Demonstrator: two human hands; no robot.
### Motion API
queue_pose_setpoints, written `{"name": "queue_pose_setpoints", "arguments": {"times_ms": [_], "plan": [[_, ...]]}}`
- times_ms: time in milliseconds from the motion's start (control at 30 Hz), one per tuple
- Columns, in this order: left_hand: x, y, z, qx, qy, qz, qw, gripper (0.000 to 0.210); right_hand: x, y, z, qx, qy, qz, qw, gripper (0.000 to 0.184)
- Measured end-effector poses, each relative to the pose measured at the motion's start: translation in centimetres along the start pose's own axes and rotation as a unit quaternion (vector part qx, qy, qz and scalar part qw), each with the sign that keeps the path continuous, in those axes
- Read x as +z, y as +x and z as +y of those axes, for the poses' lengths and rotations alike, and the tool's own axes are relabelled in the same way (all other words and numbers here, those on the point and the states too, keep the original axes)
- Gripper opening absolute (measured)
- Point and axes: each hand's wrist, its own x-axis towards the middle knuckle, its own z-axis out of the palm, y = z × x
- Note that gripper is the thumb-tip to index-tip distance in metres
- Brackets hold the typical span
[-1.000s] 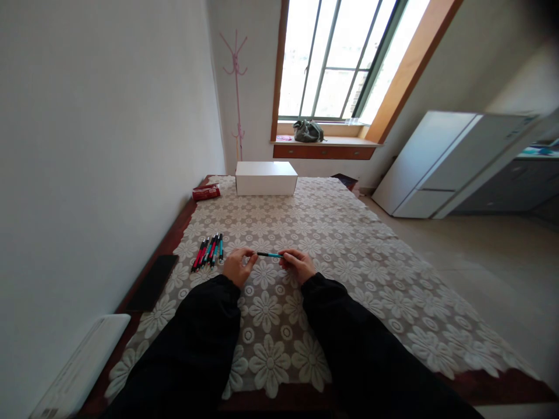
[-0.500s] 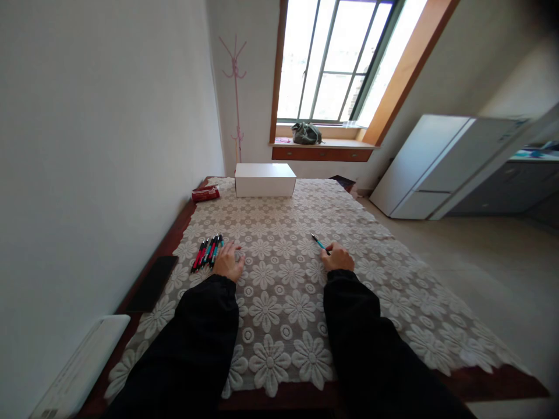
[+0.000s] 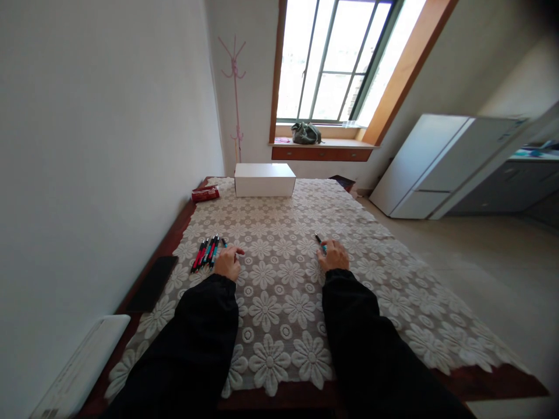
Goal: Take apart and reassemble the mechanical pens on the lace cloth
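My right hand (image 3: 334, 256) is closed around a pen (image 3: 319, 239) near the tablecloth, to the right of the middle. The pen's dark end sticks out past the fingers, and a bit of teal shows beside them. On the left, my left hand (image 3: 227, 263) has its fingers drawn together on another pen (image 3: 224, 242), whose dark and teal end points away from me; the rest of it is hidden by the hand. Just left of that hand, several red, black and teal pens (image 3: 205, 254) lie side by side in a row.
A white box (image 3: 265, 181) stands at the table's far end, with a red packet-like thing (image 3: 205, 193) to its left. Along the left edge lie a black phone-like slab (image 3: 152, 283) and a long white object (image 3: 82, 364). A flowered lace tablecloth (image 3: 267, 311) covers the table.
The left hand's fingers have drawn in, and one pen stands apart from the row under them. My right hand has shifted slightly left and its pen is turned more upright in view.
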Motion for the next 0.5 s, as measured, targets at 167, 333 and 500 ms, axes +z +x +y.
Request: {"name": "queue_pose_setpoints", "arguments": {"times_ms": [167, 333, 500], "plan": [[-0.1, -0.1, 0.5, 0.027, -0.036, -0.018, 0.999, 0.042, -0.3, 0.1, -0.7, -0.095, 0.084, 0.05, 0.991, 0.022], [-0.3, -0.4, 1.7, 0.099, -0.103, -0.054, 0.988, 0.045, -0.7, -0.4, -2.0, -0.161, 0.135, 0.047, 0.976, 0.019], [-0.5, -0.7, 3.0, 0.115, -0.186, -0.074, 0.973, 0.037, -0.2, -1.3, -3.7, -0.248, 0.169, 0.024, 0.954, 0.031]]}}
